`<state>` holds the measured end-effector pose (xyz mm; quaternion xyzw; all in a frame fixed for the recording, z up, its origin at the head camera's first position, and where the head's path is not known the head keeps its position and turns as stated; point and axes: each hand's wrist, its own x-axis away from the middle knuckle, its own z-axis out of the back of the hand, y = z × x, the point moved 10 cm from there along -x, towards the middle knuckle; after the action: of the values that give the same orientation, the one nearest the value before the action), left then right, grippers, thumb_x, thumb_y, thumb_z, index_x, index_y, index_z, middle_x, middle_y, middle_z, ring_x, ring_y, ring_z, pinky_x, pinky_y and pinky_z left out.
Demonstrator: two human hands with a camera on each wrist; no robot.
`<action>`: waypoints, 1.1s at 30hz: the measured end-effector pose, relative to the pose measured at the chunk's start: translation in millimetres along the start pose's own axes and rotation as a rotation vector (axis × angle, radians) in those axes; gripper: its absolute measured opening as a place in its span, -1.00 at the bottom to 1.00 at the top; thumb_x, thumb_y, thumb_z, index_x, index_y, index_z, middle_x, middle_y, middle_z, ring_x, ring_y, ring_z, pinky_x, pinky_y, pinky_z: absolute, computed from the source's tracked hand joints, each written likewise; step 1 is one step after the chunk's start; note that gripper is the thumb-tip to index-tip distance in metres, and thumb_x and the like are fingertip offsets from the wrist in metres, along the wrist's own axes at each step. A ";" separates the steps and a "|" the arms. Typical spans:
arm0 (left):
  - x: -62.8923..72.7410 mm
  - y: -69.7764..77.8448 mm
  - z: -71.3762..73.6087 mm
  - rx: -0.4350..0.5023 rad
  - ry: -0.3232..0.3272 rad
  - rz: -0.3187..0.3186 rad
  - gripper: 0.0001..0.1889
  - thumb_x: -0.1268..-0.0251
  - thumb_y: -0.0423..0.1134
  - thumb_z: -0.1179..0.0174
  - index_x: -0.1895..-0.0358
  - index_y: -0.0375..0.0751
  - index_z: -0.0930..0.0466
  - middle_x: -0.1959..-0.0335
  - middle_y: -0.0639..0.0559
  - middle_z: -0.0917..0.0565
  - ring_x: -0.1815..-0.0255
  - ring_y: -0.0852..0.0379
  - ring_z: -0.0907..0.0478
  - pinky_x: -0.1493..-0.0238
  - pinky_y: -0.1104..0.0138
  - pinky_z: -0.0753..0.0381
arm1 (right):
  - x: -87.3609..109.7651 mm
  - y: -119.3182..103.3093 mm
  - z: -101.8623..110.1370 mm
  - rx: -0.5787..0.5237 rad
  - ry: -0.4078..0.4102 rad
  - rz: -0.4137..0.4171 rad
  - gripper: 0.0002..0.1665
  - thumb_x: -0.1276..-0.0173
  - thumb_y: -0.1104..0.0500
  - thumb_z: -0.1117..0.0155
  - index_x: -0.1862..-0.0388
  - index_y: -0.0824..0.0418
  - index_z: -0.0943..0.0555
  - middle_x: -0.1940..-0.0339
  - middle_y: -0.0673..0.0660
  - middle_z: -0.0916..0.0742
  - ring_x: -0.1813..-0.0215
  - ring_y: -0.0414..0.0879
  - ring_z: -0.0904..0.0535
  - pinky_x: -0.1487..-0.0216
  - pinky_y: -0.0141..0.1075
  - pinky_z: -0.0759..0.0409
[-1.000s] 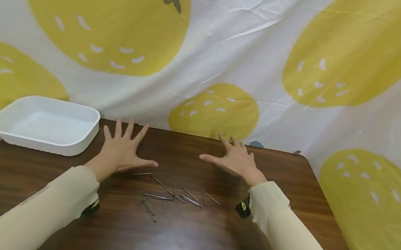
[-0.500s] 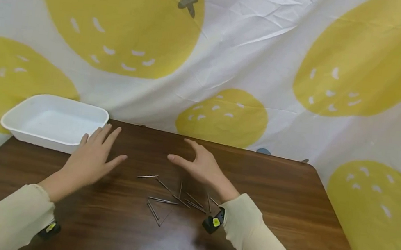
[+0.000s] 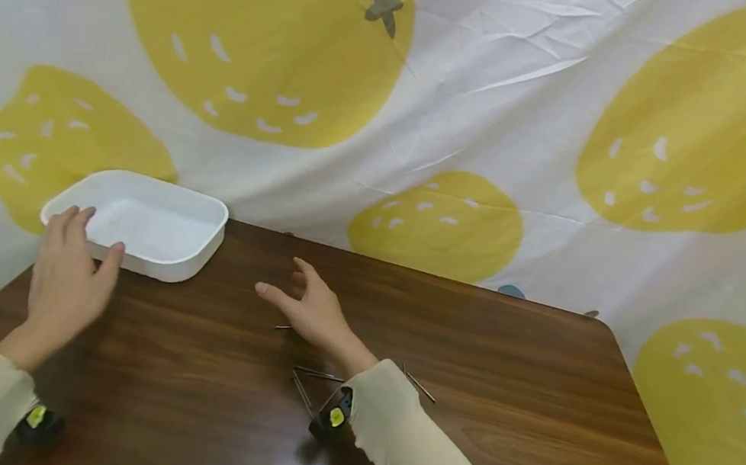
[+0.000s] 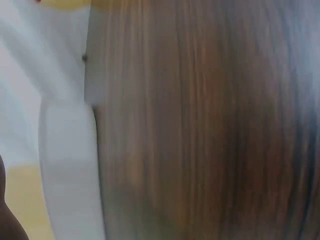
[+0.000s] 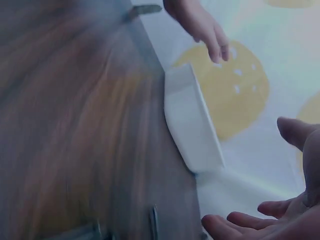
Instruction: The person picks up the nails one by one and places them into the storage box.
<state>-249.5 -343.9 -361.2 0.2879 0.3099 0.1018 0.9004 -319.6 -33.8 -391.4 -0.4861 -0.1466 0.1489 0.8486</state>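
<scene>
A white rectangular tray [image 3: 165, 268] with rounded corners stands at the back left of the table. My left hand [image 3: 69, 290] is over its near left side, fingers extended and overlapping the rim in the head view. My right hand [image 3: 322, 319] hovers above the middle of the table, thumb and fingers spread apart, with nothing in it. Several thin metal nails [image 3: 421, 387] lie scattered beneath my right forearm, which hides some of them. In the right wrist view, the tray [image 5: 192, 125] appears between my left hand [image 5: 200, 25] and right hand [image 5: 285, 220].
The dark wood-grain table [image 3: 533, 404] reaches back to a white cloth [image 3: 469, 113] printed with yellow lemons. This cloth hangs close behind the tray and along the table's right side. Both wrists wear dark straps with small cameras.
Both hands have moved left, the left one reaching the tray and the right one passing over the nails. Their widely spread fingers have drawn closer together. The head view has turned left.
</scene>
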 end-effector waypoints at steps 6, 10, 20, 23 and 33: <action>-6.2 -54.0 14.3 0.123 0.010 0.267 -0.27 -0.48 -0.16 0.16 -0.57 -0.47 0.13 -0.56 -0.52 0.02 -0.58 -0.49 0.06 -0.55 -0.24 0.02 | -16.0 -9.7 -41.0 -0.092 -0.015 -0.031 -0.03 -0.35 -0.26 -0.30 -0.63 -0.06 -0.15 -0.53 0.19 -0.46 -0.45 0.12 -0.49 -0.40 0.01 -0.50; -11.6 -70.7 16.2 0.187 0.014 0.351 -0.27 -0.48 -0.18 0.21 -0.56 -0.53 0.18 -0.56 -0.55 0.03 -0.61 -0.45 0.09 -0.62 -0.14 0.07 | -24.1 -12.3 -62.4 -0.125 -0.009 -0.072 -0.05 -0.35 -0.27 -0.29 -0.62 -0.08 -0.18 -0.52 0.17 -0.47 -0.48 0.10 -0.44 -0.44 0.02 -0.45; -15.9 -89.7 -4.8 0.284 -0.047 0.504 -0.28 -0.51 -0.21 0.24 -0.61 -0.35 0.26 -0.55 -0.51 -0.06 -0.53 -0.43 -0.09 -0.57 -0.16 -0.07 | -33.7 -3.7 -87.2 -0.228 0.050 -0.125 -0.08 -0.36 -0.23 -0.30 -0.62 -0.13 -0.19 -0.50 0.17 -0.49 -0.48 0.12 -0.44 -0.42 0.07 -0.45; -15.5 -97.2 -10.6 0.340 -0.043 0.588 -0.26 -0.52 -0.14 0.25 -0.64 -0.23 0.30 -0.61 -0.39 0.00 -0.59 -0.32 -0.04 -0.61 -0.07 -0.05 | -35.9 1.0 -86.5 -0.286 0.106 -0.138 -0.12 -0.37 -0.24 -0.28 -0.60 -0.17 -0.21 -0.47 0.15 -0.52 -0.44 0.11 -0.47 -0.40 0.07 -0.47; -13.2 -114.3 -20.0 0.452 0.002 0.729 -0.30 -0.54 -0.10 0.25 -0.66 -0.07 0.24 -0.64 -0.21 -0.07 -0.61 -0.01 -0.11 -0.61 0.25 -0.12 | -55.1 -3.4 -94.7 -0.307 0.229 -0.166 -0.13 -0.37 -0.25 -0.26 -0.59 -0.09 -0.26 -0.44 0.14 -0.55 -0.45 0.09 -0.46 -0.40 0.00 -0.48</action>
<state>-271.6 -432.6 -433.9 0.5687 0.2033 0.3431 0.7194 -332.3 -131.2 -440.1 -0.6097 -0.1095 -0.0018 0.7850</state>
